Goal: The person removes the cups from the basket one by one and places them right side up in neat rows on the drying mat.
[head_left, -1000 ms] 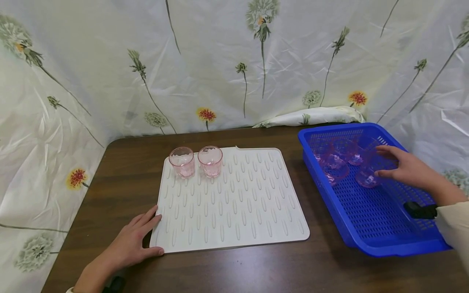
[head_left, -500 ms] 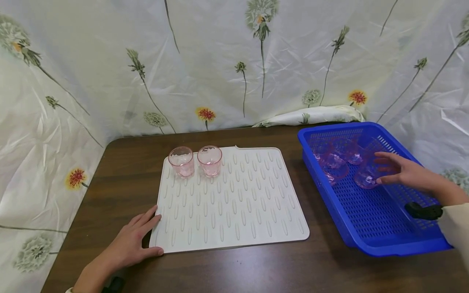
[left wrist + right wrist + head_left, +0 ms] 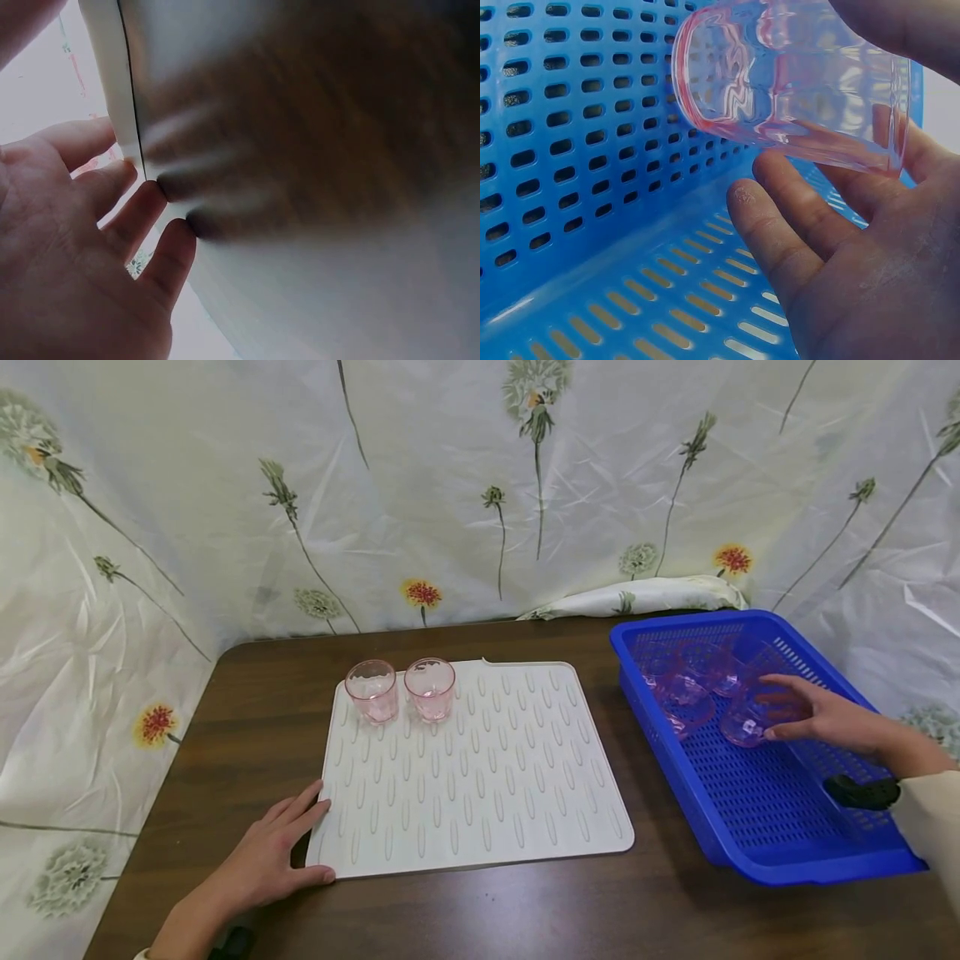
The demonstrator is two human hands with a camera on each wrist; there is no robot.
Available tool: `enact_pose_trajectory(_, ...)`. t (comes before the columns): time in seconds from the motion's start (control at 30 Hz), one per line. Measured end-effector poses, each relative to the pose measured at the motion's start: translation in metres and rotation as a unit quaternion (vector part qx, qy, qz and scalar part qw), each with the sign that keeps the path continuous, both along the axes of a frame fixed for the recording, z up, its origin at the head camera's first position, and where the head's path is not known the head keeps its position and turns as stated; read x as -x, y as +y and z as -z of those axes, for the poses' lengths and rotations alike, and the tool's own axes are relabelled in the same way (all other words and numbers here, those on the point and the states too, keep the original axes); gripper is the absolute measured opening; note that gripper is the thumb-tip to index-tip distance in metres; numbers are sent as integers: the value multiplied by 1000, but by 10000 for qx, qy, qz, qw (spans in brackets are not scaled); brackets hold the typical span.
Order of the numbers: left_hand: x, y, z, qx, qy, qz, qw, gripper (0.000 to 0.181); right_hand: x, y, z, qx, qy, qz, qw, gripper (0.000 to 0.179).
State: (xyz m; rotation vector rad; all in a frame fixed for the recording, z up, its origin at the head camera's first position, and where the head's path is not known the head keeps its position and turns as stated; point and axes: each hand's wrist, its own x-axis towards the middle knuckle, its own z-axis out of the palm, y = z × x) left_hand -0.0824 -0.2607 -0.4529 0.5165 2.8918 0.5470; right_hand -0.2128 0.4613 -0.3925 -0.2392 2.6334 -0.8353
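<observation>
In the basket, my right hand point(image 3: 836, 722) holds a clear pink glass point(image 3: 741, 728) between thumb and fingers. The right wrist view shows this glass point(image 3: 787, 90) lying across the picture, thumb above it and fingertips behind and below. My left hand point(image 3: 262, 856) rests at the left edge of a white ridged drying mat point(image 3: 480, 793), thumb on its near corner. Seen from the left wrist, the fingertips point(image 3: 176, 232) of that hand meet the dark table surface beside the pale mat edge. Two pink glasses, one point(image 3: 372, 693) beside the other point(image 3: 431, 691), stand upright at the mat's far left.
The blue slotted basket point(image 3: 686, 806) stands at the table's right side. Several more pink glasses point(image 3: 688, 703) are in its far left part. A flower-print cloth point(image 3: 450, 493) hangs behind and at both sides of the dark wooden table point(image 3: 247, 718).
My right hand and the glass have shifted slightly left inside the basket, closer to the other glasses. The left hand and the two glasses on the mat stay where they were.
</observation>
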Motion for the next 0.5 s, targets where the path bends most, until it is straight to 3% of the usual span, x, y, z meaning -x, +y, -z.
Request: enact_pose_trajectory(0.5,0,1,-2,78,-60,24,9999,93,0,2,2,244,21,-6,9997,83)
